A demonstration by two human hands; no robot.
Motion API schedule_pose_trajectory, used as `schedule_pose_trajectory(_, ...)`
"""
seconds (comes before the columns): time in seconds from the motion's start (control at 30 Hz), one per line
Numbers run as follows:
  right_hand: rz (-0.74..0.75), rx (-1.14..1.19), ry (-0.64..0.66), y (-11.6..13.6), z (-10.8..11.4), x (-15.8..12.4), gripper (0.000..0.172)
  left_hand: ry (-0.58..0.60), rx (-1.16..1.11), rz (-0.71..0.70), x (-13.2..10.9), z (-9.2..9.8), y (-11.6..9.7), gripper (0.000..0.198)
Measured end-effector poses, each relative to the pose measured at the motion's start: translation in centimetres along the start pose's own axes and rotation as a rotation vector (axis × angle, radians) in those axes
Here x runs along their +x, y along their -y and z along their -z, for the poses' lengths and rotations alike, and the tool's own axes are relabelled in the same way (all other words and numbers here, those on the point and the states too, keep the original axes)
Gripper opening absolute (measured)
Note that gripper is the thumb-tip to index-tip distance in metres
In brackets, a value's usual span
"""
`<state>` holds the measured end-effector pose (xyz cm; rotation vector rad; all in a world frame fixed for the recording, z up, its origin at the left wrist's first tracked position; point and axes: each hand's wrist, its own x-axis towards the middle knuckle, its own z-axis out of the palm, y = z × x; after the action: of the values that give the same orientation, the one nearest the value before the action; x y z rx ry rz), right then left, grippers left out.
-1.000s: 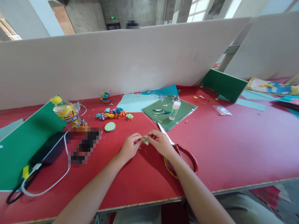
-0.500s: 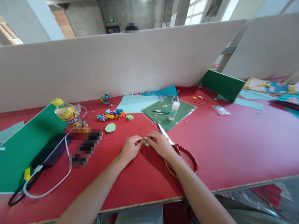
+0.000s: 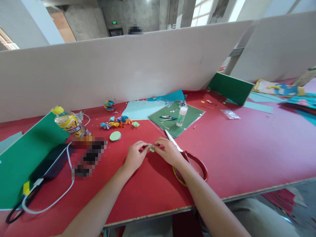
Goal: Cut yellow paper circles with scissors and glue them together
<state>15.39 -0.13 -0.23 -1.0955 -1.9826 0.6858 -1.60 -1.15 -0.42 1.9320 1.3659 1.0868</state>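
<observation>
Between my two hands is a small light-green piece of paper [image 3: 151, 148], pinched by the fingertips of both. My left hand [image 3: 135, 154] grips its left side, and my right hand [image 3: 168, 150] grips its right side. The fingers cover much of the paper, so its exact folds are hard to make out. Large scissors [image 3: 197, 161] with red handles lie partly under my right hand and forearm, blades pointing away. Left of my hands rests a stack of pale green paper circles [image 3: 115, 136]. Behind it sit several colourful folded paper pieces [image 3: 118, 122] and one light-green folded piece [image 3: 135, 124].
A glue stick [image 3: 182, 116] stands on a green sheet in a clear sleeve [image 3: 192, 115], near small tools [image 3: 168, 118]. At left are a drink bottle [image 3: 72, 125], a black box [image 3: 48, 161] and a white cable [image 3: 70, 187]. A white partition [image 3: 123, 69] rises behind.
My fingers have shifted on the green paper, and more of it now shows between the fingertips. The whole view has moved slightly; the table items stay in place.
</observation>
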Motion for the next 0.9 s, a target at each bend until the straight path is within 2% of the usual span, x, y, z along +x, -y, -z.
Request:
schedule_pose_trajectory(0.13,0.116,-0.096,0.029,-0.1,0.4,0.1,0.014,0.085,-0.052,0.045,0.1,0.4,-0.2,0.022)
schedule_pose_trajectory(0.27,0.151,-0.152,0.036,-0.1,0.6,0.2,0.014,0.155,-0.039,0.033,0.2,0.8,-0.3,0.022)
schedule_pose_trajectory(0.43,0.155,-0.060,0.036,0.1,0.6,0.1,0.015,0.140,-0.066,0.027,0.3,1.2,-0.1,0.020)
schedule_pose_trajectory(0.57,0.162,0.011,0.087,0.4,0.7,0.1,0.019,0.154,-0.116,0.066,0.1,1.3,-0.1,0.020)
schedule_pose_trajectory(0.73,0.212,-0.003,0.149,0.6,0.6,-0.1,0.020,0.171,-0.170,0.135,-0.2,1.4,-0.4,0.026)
schedule_pose_trajectory(0.9,0.235,-0.026,0.149,0.2,0.5,0.2,0.018,0.175,-0.178,0.126,-0.1,1.3,-0.4,0.024)
